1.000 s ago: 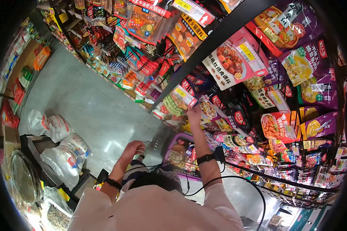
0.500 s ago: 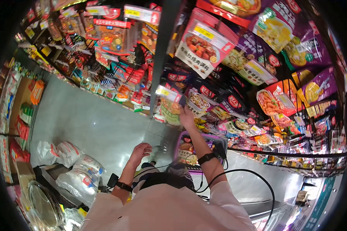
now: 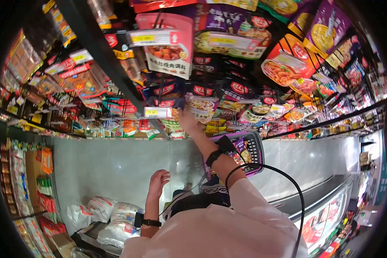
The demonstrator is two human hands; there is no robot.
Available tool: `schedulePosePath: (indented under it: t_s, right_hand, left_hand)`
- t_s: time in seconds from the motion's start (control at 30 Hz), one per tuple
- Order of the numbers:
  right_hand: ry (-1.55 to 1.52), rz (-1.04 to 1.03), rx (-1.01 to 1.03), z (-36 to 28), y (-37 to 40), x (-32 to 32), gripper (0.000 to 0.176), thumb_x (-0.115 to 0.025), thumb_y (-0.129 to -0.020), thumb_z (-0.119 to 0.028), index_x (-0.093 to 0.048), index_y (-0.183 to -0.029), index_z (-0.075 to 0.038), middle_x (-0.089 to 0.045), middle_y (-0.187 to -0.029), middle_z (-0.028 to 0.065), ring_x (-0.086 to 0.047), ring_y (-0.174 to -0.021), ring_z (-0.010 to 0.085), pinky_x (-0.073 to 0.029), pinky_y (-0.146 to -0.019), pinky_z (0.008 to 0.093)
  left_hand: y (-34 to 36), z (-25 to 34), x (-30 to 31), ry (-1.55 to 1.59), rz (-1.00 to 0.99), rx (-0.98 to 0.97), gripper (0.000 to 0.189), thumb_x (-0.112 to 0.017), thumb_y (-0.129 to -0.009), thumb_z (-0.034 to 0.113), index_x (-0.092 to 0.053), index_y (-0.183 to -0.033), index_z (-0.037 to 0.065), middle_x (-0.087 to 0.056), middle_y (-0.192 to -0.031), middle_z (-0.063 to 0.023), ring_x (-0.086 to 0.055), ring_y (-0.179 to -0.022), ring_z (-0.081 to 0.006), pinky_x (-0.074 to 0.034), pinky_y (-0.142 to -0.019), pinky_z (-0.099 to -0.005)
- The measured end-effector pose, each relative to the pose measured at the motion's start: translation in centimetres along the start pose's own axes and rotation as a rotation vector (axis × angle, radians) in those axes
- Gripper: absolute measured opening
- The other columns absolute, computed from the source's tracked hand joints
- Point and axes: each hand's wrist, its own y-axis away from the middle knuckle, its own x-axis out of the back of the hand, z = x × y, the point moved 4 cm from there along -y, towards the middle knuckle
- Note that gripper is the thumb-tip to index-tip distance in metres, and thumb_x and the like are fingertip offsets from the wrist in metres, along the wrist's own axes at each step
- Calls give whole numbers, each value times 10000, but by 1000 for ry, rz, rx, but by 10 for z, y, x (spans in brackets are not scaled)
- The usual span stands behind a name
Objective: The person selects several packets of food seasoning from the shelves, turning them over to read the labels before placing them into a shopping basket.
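- Fingers (image 3: 182,114) of the right hand (image 3: 190,123) are up at the rack (image 3: 106,51), in between two things that hang side by side.
- On their left side is a green packet (image 3: 172,124), right next to them. Part of it is hidden by the hand and by a white price tag (image 3: 158,112) just above.
- On their right side is a pale pouch (image 3: 204,103) with a food picture on it. It hangs close by, with its long way going up and down.
- These fingers look a bit bent and seem to be at the green packet's edge. Nobody can tell if they pinch it, just touch it, or touch the pouch.
- The left hand (image 3: 159,179) is lower down and well apart from the rack. Its fingers curl loosely, and nothing shows in them.
- So the right hand is much nearer to both.
- A basket (image 3: 259,148) with packets inside sits below the rack, near the right forearm.
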Motion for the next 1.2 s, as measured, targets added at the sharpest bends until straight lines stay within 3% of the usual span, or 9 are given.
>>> schedulePosePath:
  t_s: [0.2, 0.4, 0.53, 0.67, 0.77, 0.87, 0.9, 1.0, 1.2]
  right_hand:
    - [170, -63, 177, 27, 21, -3, 335, -447, -889, -315, -526, -1019, -16, -605, -777, 232, -588, -723, 425, -465, -672, 509]
    - [254, -439, 497, 273, 148, -73, 264, -490, -831, -250, -602, -995, -77, -643, -802, 150, -617, -699, 367, -497, -640, 463]
    - [402, -744, -225, 271, 272, 31, 325, -486, -800, -270, -657, -869, -3, -644, -889, 214, -631, -829, 373, -492, -757, 468]
    - [529, -821, -80, 382, 400, 20, 255, -478, -778, -190, -668, -804, -21, -645, -873, 193, -628, -832, 366, -508, -752, 433]
    - [620, -1009, -152, 308, 394, 71, 255, -471, -772, -167, -671, -834, -22, -643, -915, 190, -625, -855, 354, -511, -758, 420]
    - [453, -815, -502, 357, 406, 50, 389, -481, -811, -322, -640, -1028, -41, -612, -1069, 197, -573, -1018, 355, -457, -877, 404]
    - [426, -705, -532, 354, 401, 47, 389, -492, -806, -339, -645, -995, -36, -630, -979, 214, -583, -979, 373, -465, -859, 408]
    - [123, -426, -535, 297, 372, 65, 379, -491, -801, -329, -641, -973, -27, -629, -933, 232, -587, -951, 385, -471, -837, 419]
    - [88, -582, -546, 312, 357, 44, 389, -511, -818, -352, -638, -1044, -62, -625, -1043, 181, -589, -979, 341, -456, -873, 396]
  left_hand:
    - [2, -17, 22, -41, 50, 70, 285, -497, -865, 276, -546, -1033, 50, -610, -987, -90, -584, -880, -191, -459, -756, -315]
    - [-3, -20, 2, -153, -47, 109, 301, -511, -861, 278, -546, -1042, 40, -611, -1016, -99, -587, -895, -199, -460, -751, -312]
    - [-26, -8, 2, -254, -47, 91, 306, -510, -864, 278, -545, -1050, 37, -611, -1017, -99, -588, -891, -202, -459, -747, -312]
    - [-54, 35, -14, -353, -25, -27, 312, -510, -871, 290, -543, -1067, 49, -615, -1003, -87, -593, -872, -190, -460, -729, -303]
    - [-74, 79, -35, -379, -17, -258, 310, -519, -882, 292, -537, -1082, 56, -611, -1009, -73, -596, -866, -175, -461, -710, -288]
    - [-92, 124, -71, -363, -13, -513, 315, -529, -894, 277, -526, -1121, 59, -592, -1050, -62, -600, -876, -161, -467, -692, -278]
    - [-97, 137, -84, -333, -28, -558, 321, -532, -897, 266, -519, -1142, 59, -583, -1068, -58, -601, -882, -157, -470, -690, -279]
    - [-114, 166, -114, -219, -102, -621, 350, -533, -903, 238, -491, -1205, 65, -562, -1111, -52, -598, -917, -153, -482, -707, -284]
    - [-117, 198, -152, -261, -138, -746, 389, -540, -906, 202, -455, -1267, 83, -560, -1121, -53, -547, -1038, -144, -470, -796, -268]
